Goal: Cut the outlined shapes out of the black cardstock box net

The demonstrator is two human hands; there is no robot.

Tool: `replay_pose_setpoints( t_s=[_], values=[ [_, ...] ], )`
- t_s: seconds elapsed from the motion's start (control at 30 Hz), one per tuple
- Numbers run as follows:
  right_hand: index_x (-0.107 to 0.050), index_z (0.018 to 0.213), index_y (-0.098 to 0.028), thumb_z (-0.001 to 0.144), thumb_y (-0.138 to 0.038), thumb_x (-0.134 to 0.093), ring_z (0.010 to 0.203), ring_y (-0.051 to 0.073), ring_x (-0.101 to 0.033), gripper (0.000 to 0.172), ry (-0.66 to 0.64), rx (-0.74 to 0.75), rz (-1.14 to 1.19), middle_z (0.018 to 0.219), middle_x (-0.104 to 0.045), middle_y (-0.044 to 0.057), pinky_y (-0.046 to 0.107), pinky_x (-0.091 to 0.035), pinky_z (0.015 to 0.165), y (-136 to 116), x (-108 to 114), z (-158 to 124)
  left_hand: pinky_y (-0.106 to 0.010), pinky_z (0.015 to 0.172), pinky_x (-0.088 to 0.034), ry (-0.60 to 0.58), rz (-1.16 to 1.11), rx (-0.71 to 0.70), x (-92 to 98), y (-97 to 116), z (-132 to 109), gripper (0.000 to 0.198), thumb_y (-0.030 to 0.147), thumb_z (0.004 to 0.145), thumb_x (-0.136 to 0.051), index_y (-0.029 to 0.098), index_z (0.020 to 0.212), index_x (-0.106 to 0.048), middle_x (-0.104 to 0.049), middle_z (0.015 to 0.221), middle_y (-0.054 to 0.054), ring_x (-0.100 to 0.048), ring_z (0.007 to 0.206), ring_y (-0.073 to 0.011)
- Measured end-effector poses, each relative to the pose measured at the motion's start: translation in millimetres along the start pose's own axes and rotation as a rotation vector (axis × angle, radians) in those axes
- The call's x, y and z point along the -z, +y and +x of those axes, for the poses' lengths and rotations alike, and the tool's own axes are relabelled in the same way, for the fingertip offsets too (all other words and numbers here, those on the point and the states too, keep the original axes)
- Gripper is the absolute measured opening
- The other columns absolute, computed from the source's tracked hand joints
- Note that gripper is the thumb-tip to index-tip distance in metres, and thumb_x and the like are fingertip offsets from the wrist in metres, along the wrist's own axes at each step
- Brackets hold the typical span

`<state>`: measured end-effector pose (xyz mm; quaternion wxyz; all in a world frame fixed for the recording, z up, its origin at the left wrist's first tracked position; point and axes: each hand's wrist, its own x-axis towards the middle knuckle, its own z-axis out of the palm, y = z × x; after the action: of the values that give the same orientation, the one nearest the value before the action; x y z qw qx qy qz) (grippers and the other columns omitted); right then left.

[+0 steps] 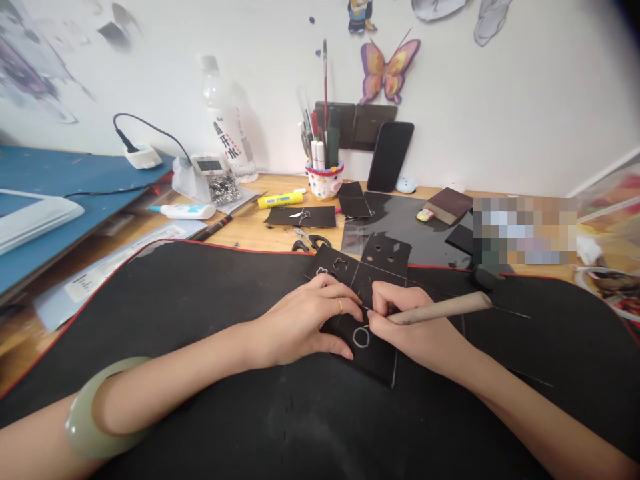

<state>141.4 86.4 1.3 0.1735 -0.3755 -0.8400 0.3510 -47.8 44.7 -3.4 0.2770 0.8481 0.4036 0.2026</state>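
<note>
My left hand [320, 313] lies on a black card [377, 363], its fingers apart and fingertips resting on the card. A round white-outlined shape [361, 337] sits just beyond its thumb and fingers. Closed around a pen-like tool with a thick beige handle [440, 308], my right hand [425, 333] rests on the card's right part. The tool's tip is close to the round shape; whether it is a blade or a writing point I cannot make out. Further up, the card has several small cut-out or outlined shapes [341, 264] and thin pale lines.
The card lies on a black mat [210, 287] with a red edge. Beyond it are scissors [311, 240], a yellow glue stick [281, 200], black card pieces [320, 217], a pen cup [324, 180], a leaning phone [391, 157] and a bottle [230, 133]. A bowl [610, 290] stands far right.
</note>
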Motion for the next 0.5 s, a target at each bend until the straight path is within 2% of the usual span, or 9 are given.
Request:
replay_pose_setpoints(
  t_s=[0.2, 0.5],
  values=[
    [-0.029, 0.052, -0.018, 0.064, -0.01, -0.046, 0.046, 0.006, -0.028, 0.022, 0.069, -0.077, -0.018, 0.047, -0.03, -0.007, 0.021, -0.023, 0.042, -5.2, -2.5, -3.5, -0.032, 0.087, -0.036, -0.014, 0.007, -0.001, 0.1, 0.4, 0.1, 0.036, 0.039, 0.072, -0.062, 0.024, 0.104, -0.055, -0.052, 0.11, -0.003, -0.039, 0.101, -0.0199],
    [-0.028, 0.051, -0.019, 0.063, -0.009, -0.045, 0.045, 0.006, -0.028, 0.023, 0.129, -0.088, 0.016, 0.046, -0.029, -0.007, 0.022, -0.022, 0.041, -5.4, -6.4, -3.0, -0.03, 0.088, -0.035, -0.037, 0.04, -0.004, 0.9, 1.0, -0.7, 0.035, 0.039, 0.074, -0.06, 0.024, 0.105, -0.054, -0.051, 0.112, -0.002, -0.038, 0.102, -0.0192]
  ],
)
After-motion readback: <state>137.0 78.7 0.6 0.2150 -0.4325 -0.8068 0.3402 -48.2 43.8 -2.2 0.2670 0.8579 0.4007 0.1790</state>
